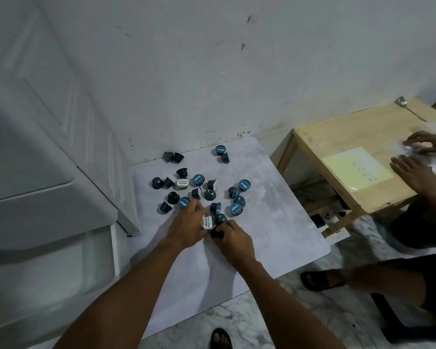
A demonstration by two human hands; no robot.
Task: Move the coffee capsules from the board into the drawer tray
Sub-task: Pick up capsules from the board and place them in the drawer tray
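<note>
**Coffee capsules scattered on a pale board, both hands among them**

Small cup-shaped coffee capsules [207, 195] lie loose on a flat, grey-white marbled board [275, 197] with rounded corners; some show round blue foil lids, others dark tapered bodies, tipped on their sides or inverted. The left hand [186, 226] is curled around a capsule with a white printed lid [207, 222], thumb and fingers closed on it, at the near edge of the cluster. The right hand [233, 239] is closed on a black capsule [217, 234], its fingers bent over it, just beside the left hand. To the left stands a smooth white plastic drawer unit [48, 197]; its contents cannot be made out. To the right, a light wooden table [350, 137] bears a metal spoon [408, 107] and a pale yellow sheet [355, 167]; another person's hands [418, 162] rest on clear plastic there. The floor [249, 321] is veined marble.
</note>
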